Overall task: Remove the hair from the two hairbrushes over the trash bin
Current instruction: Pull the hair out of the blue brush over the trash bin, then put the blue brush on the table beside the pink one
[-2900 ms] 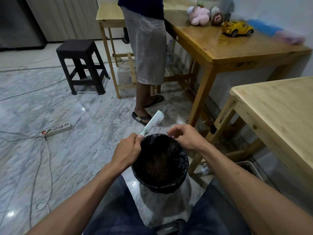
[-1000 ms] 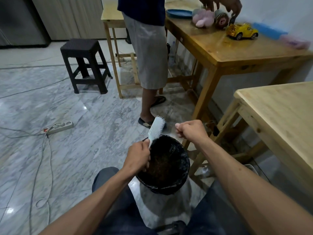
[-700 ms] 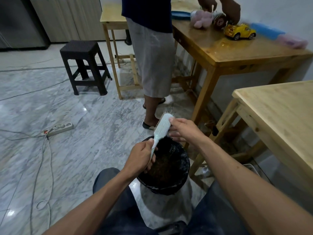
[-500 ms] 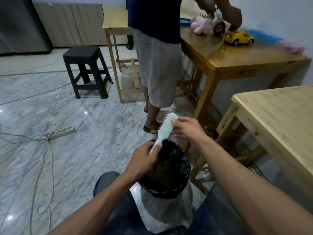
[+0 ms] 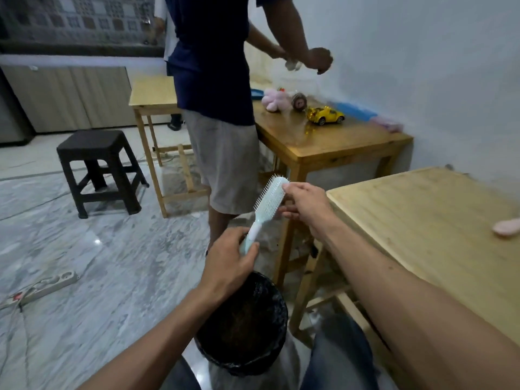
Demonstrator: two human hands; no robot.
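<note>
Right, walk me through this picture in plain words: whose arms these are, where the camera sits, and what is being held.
There is no machine here. The one picture comes from a wide-angle camera worn on a person's head, looking forward and down, so the two bare arms reaching up from the bottom are the wearer's own.

The left hand grips the handle of a pale blue hairbrush. The right hand has its fingers at the top of the brush head, on the bristle side. Below sits a black trash bin on the marble floor, between the wearer's knees.

To the right is a light wooden table with a pink object at the frame edge; I cannot tell what it is. Further back, another person stands at a darker table holding toys, including a yellow toy car.
</note>
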